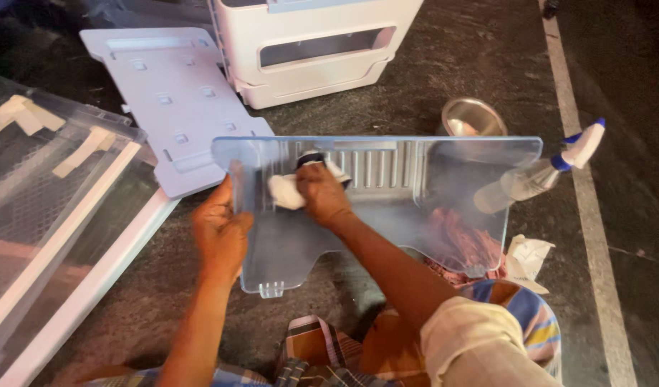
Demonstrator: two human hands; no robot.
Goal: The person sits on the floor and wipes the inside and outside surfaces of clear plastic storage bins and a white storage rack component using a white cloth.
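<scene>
The left hand [220, 231] grips the left edge of a clear tray [387, 208], fingers curled behind the plastic and thumb on the near face. The tray stands tilted on its long edge above the dark floor [430, 79], spanning from the left hand rightward past the right hand.

The right hand [321, 192] presses a white cloth [286, 192] against the tray's inner face, fingers bunched together over the cloth. The cloth sticks out just left of the right hand, between the two hands. A dark object sits just above the right hand's knuckles; its kind cannot be told.

Right of the right hand, seen partly through the tray, lies a spray bottle [551, 172] with a blue and white nozzle. Above and right of that hand stands a steel bowl [474, 117]. Below the bottle lies a crumpled white wrapper [526, 259], and a reddish cloth [462, 240] shows through the plastic near the right forearm.

Above the left hand lies a flat white panel [172, 100]. Beyond it stands a white appliance part [311, 43]. Well left of the left hand rests a glass shelf [54, 208] with a white frame.
</scene>
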